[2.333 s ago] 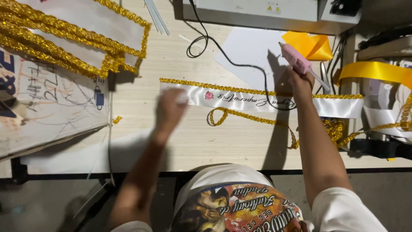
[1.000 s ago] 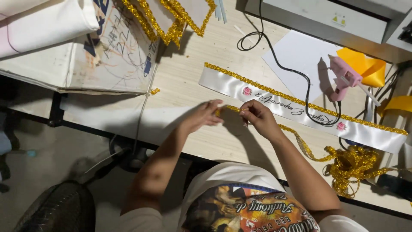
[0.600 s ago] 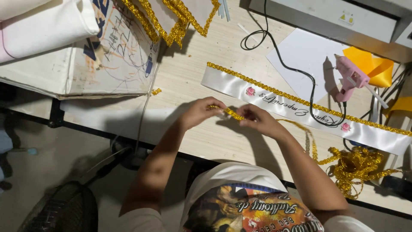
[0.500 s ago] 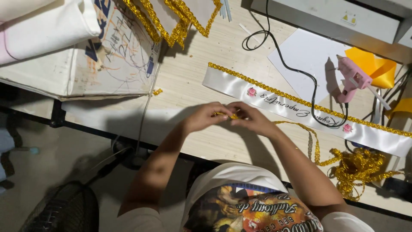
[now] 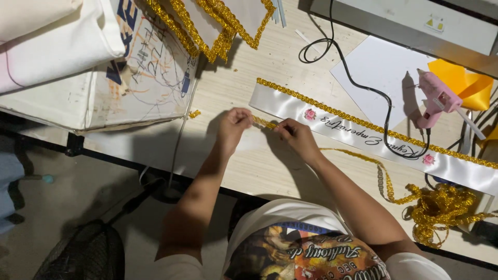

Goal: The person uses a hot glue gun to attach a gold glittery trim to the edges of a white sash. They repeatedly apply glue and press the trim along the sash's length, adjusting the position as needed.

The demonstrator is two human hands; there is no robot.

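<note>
A white satin sash [image 5: 363, 136] with gold braid along its far edge lies slanted across the wooden table [image 5: 270, 166]. A loose gold trim [image 5: 264, 122] runs along the sash's near edge at its left end. My left hand [image 5: 233, 125] pinches the trim's end. My right hand [image 5: 294, 137] pinches the same trim a little further right, pressing it beside the sash. The trim trails right to a tangled pile [image 5: 441, 207] at the table's front edge.
A pink glue gun [image 5: 434, 99] rests on white paper [image 5: 384, 72], its black cord looping over the sash. Yellow fabric [image 5: 467, 83] lies at the right. A scribbled board [image 5: 150, 72] and gold-trimmed white pieces [image 5: 218, 26] fill the left. A grey machine [image 5: 410, 21] stands at the back.
My right hand left the glue gun on the paper. Both hands came together at the sash's left end and took hold of the loose gold trim. The view shifted left.
</note>
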